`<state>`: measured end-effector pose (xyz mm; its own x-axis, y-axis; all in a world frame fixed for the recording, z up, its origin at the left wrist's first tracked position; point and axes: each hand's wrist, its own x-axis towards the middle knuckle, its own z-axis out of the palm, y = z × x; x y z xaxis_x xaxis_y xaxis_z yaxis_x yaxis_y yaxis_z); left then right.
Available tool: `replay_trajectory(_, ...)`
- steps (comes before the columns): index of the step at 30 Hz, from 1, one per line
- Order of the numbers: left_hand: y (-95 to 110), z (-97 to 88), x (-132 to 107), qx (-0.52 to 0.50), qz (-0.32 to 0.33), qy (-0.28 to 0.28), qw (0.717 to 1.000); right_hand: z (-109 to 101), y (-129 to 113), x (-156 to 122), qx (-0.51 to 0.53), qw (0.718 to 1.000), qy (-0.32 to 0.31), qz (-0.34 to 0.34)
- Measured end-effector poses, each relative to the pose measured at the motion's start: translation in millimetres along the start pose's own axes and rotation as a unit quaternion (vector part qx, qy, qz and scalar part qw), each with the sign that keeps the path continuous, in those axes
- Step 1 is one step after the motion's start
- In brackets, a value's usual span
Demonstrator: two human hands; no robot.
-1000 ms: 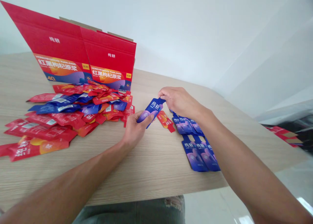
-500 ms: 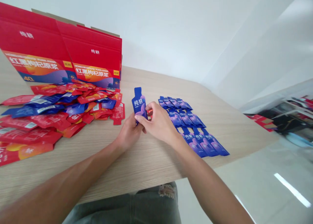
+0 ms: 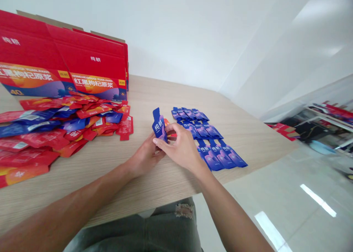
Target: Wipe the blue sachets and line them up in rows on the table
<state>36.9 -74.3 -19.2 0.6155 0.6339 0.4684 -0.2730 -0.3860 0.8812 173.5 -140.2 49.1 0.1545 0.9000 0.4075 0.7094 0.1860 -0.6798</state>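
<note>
Both hands meet over the middle of the wooden table (image 3: 154, 178), holding one blue pouch (image 3: 158, 125) upright. My left hand (image 3: 145, 155) grips its lower end from behind. My right hand (image 3: 178, 146) pinches its right side with thumb and fingers. A red pouch (image 3: 168, 127) shows just behind my right hand's fingers. Rows of blue pouches (image 3: 207, 139) lie flat on the table to the right of my hands. A loose heap of red and blue pouches (image 3: 57, 129) lies to the left.
Two red printed cartons (image 3: 63, 70) stand at the back left against the white wall. The table's near edge runs just past my wrists, with my knees in grey jeans (image 3: 154, 230) below. Shiny floor and shelves with red packs (image 3: 325, 123) lie right.
The blue pouch went from lying slanted between my hands to standing upright. My right hand moved from its top end to its side, close to my left hand. The view shifted right.
</note>
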Motion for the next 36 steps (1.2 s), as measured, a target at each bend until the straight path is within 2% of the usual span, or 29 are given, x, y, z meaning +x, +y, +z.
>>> replay_trajectory(5, 7, 1.9, -4, -0.032, -0.036, -0.026, 0.998, 6, 2, -2, -0.014, 0.999, 0.030, 0.005)
replay_trajectory(8, 10, -0.5, -6, -0.023, -0.046, -0.045, 0.998, -1, 3, -3, -0.034, 0.998, 0.055, -0.005)
replay_trajectory(11, 6, -5.5, -6, 0.016, -0.041, -0.042, 0.998, -27, 10, -7, -0.077, 0.993, 0.086, 0.008)
replay_trajectory(14, 0, -10.9, -4, 0.047, -0.053, 0.012, 0.997, -65, 24, -13, -0.162, 0.980, 0.104, 0.054)
replay_trajectory(17, -5, -13.3, 0, 0.049, -0.085, 0.066, 0.993, -97, 43, -24, -0.277, 0.952, 0.064, 0.117)
replay_trajectory(20, -6, -12.1, 1, 0.043, -0.101, 0.079, 0.991, -111, 59, -38, -0.366, 0.918, 0.013, 0.153)
replay_trajectory(24, -6, -10.0, 1, 0.041, -0.098, 0.071, 0.992, -110, 66, -51, -0.426, 0.884, -0.052, 0.186)
replay_trajectory(29, -7, -11.0, 1, 0.046, -0.104, 0.074, 0.991, -103, 58, -51, -0.457, 0.854, -0.116, 0.219)
replay_trajectory(36, -8, -12.1, 1, 0.041, -0.113, 0.073, 0.990, -94, 51, -42, -0.465, 0.843, -0.141, 0.230)
